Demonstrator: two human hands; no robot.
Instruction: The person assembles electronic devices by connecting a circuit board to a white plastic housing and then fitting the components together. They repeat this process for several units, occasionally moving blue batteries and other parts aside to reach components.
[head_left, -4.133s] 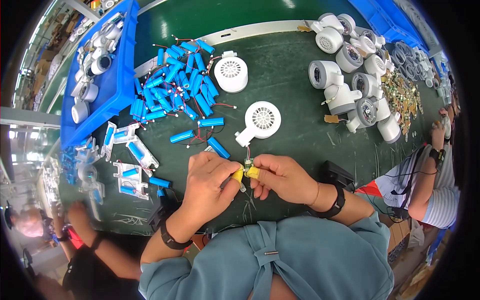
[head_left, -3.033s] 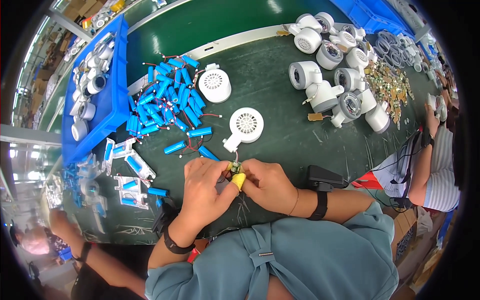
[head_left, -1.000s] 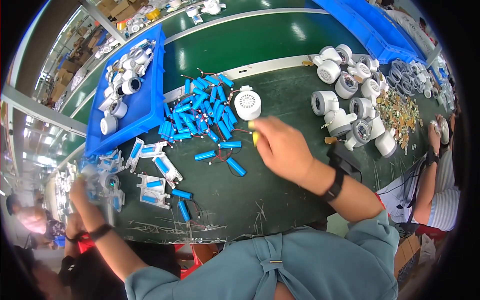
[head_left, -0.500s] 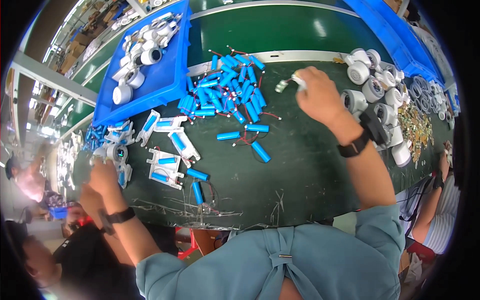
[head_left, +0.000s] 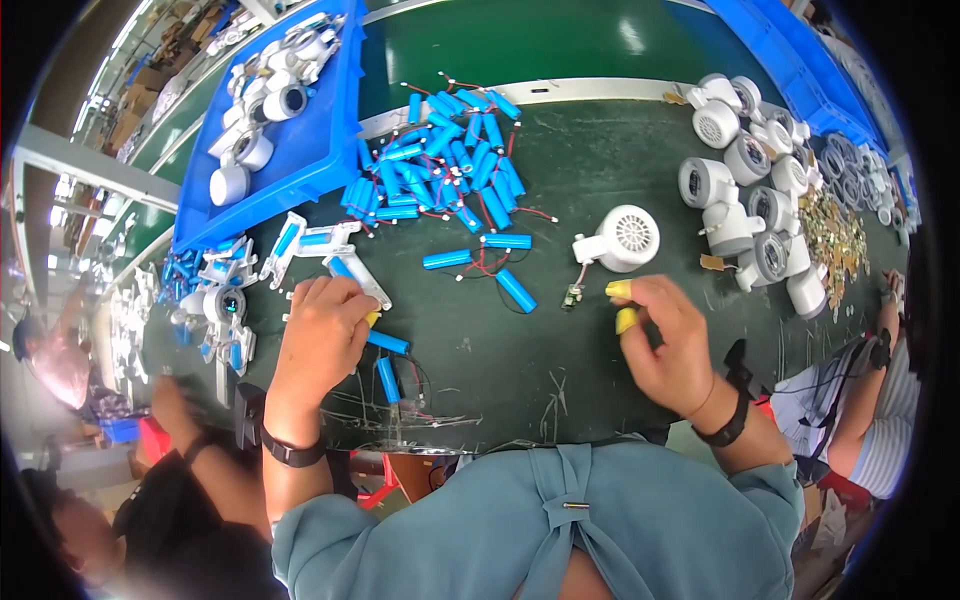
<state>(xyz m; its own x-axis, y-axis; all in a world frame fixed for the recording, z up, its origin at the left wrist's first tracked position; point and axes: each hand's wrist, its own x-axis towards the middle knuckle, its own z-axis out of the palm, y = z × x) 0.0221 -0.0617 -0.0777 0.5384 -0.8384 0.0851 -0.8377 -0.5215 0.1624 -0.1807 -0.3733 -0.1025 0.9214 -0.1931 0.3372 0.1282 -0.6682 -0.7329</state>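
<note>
My right hand (head_left: 668, 345) hovers over the table's right half with thumb and index finger apart, nothing between them. Both of those fingertips wear yellow covers. Just beyond it lies a white round fan head (head_left: 618, 240) with a slotted grille. Thin wires run from its neck to a small green circuit board (head_left: 572, 296). My left hand (head_left: 325, 335) is closed, fingers curled down over the white plastic shells; what it grips is hidden under it. A white shell (head_left: 372, 285) with a blue battery shows past its knuckles. Two blue cylindrical batteries (head_left: 388, 380) lie to its right.
A heap of blue wired batteries (head_left: 440, 165) lies at the back, with three (head_left: 516, 291) nearer. A blue tray (head_left: 330, 165) of white fan parts stands back left. White fan heads (head_left: 731, 228) and small boards (head_left: 835, 245) crowd the right. Co-workers sit on both sides.
My left hand has come from the far left to the white shells and closed. The fan head and board now lie on the table; my right hand has let go and drawn nearer.
</note>
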